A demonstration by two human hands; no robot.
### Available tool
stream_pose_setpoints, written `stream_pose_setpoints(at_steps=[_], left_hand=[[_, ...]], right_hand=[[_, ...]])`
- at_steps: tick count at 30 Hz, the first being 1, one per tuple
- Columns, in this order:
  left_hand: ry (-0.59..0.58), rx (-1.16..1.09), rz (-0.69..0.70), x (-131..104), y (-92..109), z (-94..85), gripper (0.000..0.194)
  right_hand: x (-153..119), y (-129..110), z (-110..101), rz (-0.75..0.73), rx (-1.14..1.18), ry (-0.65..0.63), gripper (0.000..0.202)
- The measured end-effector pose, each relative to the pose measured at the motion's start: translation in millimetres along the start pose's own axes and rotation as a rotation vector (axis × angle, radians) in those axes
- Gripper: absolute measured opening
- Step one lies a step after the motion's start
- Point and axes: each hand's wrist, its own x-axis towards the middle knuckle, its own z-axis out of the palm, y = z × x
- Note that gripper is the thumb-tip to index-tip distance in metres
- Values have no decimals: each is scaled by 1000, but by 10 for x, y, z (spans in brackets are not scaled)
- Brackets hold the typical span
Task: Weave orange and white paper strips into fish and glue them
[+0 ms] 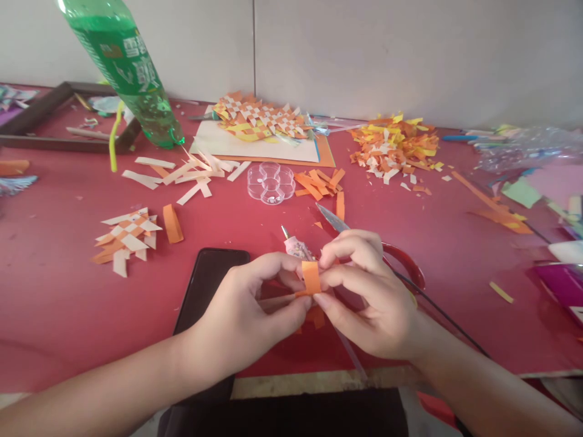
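Observation:
Between my two hands an orange paper strip (pixel 311 277) stands up, bent at its lower end. My left hand (pixel 255 303) pinches it from the left, with the edge of a pale strip showing under the fingers. My right hand (pixel 368 291) pinches from the other side, thumb and fingers close to the strip's base. Just beyond the fingers lies a glue gun (pixel 298 247) with a metal tip and a speckled pink body. Scissors (pixel 331 217) lie behind my right hand, their red handle (pixel 405 261) partly hidden by it.
A black phone (pixel 214 273) lies by my left hand. Further left is a woven paper fish (pixel 130 233). Behind are cream strips (pixel 195 173), a clear flower-shaped tray (pixel 271 182), orange strips (pixel 319 182), a scrap heap (pixel 394 145), a larger woven piece (pixel 264 118) and a green bottle (pixel 132 73).

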Motion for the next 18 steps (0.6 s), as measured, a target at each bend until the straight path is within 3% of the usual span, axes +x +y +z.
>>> stream_pose_setpoints(at_steps=[4,8,10,13,16,18], left_hand=[[-24,-2,17,-3,10,5,21],[27,-27,50,31,34,-28,19],[66,-87,38,57,44,-51,12],[171,-253,-15,85,53,-69,8],[257,-355,-36,96,65,-59,17],[254,-375,-47,99,74,-52,21]], right_hand=[[1,-17,-6,-13,-45,0,10],[-41,51,22,20,-68,139,21],[-66,95,36,90,25,236,34],[-90,126,42,135,239,325,37],[-93,94,44,198,439,314,41],[-83,53,53,270,519,276,45]])
